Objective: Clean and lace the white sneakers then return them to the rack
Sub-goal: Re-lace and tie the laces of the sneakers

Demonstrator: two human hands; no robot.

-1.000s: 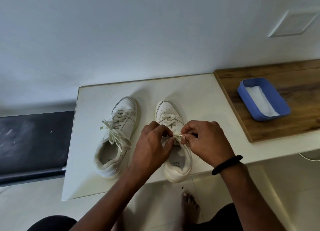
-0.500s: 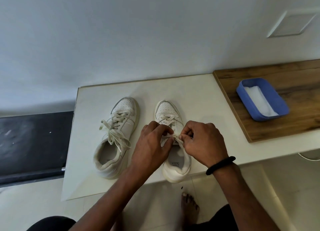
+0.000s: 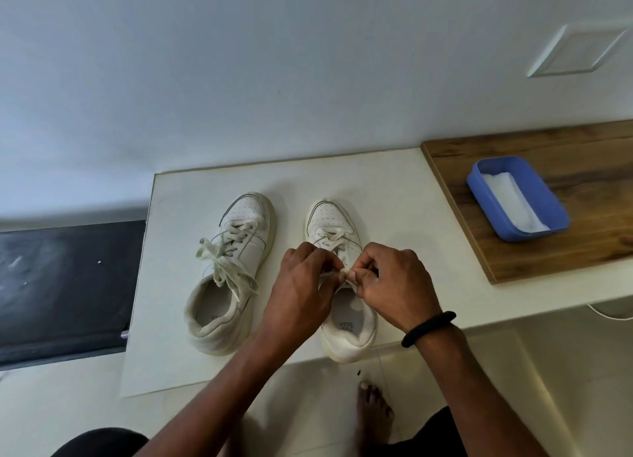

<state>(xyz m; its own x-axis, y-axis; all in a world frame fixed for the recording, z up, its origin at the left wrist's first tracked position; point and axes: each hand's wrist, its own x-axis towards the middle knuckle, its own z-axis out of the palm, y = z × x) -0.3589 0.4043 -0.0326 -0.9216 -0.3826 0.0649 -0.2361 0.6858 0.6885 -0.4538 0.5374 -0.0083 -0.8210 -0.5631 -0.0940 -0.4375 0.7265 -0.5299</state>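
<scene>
Two white sneakers stand side by side on a cream countertop (image 3: 394, 189), toes pointing to the wall. The left sneaker (image 3: 229, 275) has its lace tied in a loose bow. Over the tongue of the right sneaker (image 3: 330, 217) my left hand (image 3: 301, 292) and my right hand (image 3: 394, 282) meet, each pinching part of the cream lace (image 3: 344, 273) between thumb and fingers. The lace ends are hidden under my fingers. The right sneaker's heel juts past the counter's front edge.
A wooden board (image 3: 565, 155) lies on the counter's right side, carrying a blue tray (image 3: 479, 189) with white material in it. A black surface (image 3: 65, 285) sits lower on the left. A white wall rises behind. My bare foot (image 3: 371, 412) stands on the tiled floor below.
My two hands have stayed over the right sneaker's tongue, with their fingers shifting slightly on the lace. The sneakers have not moved.
</scene>
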